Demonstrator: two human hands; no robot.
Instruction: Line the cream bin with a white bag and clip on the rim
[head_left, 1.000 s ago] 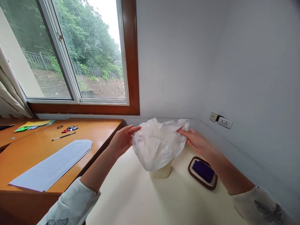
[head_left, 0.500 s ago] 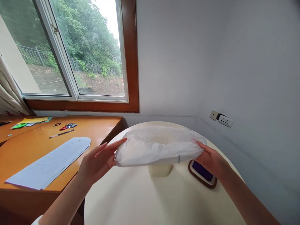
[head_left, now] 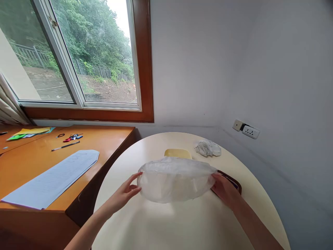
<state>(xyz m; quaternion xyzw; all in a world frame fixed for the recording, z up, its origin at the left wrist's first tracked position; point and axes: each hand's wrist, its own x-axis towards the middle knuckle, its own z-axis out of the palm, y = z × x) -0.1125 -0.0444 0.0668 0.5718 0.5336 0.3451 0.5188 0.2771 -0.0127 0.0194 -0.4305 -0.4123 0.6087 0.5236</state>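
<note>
A translucent white plastic bag (head_left: 174, 184) is stretched wide between my two hands above the round table. My left hand (head_left: 127, 191) pinches its left edge between thumb and fingers. At the opposite edge, my right hand (head_left: 224, 189) grips the bag, the fingertips partly hidden by the plastic. Behind the bag shows the rim of a pale yellow container (head_left: 178, 153); its lower part is covered by the bag. A brown-rimmed item (head_left: 235, 183) with a dark middle lies on the table, partly behind my right hand.
A crumpled clear plastic bundle (head_left: 208, 148) lies at the back right of the round cream table (head_left: 156, 229). On the wooden desk (head_left: 111, 139) to the left are paper sheets (head_left: 57, 177), a pen (head_left: 65, 146) and keys (head_left: 73, 138). A wall socket (head_left: 250, 132) is at right.
Both hands have lowered the bag and drawn it nearer to me, slightly closer together. The container's rim and the crumpled plastic bundle behind it have come into view.
</note>
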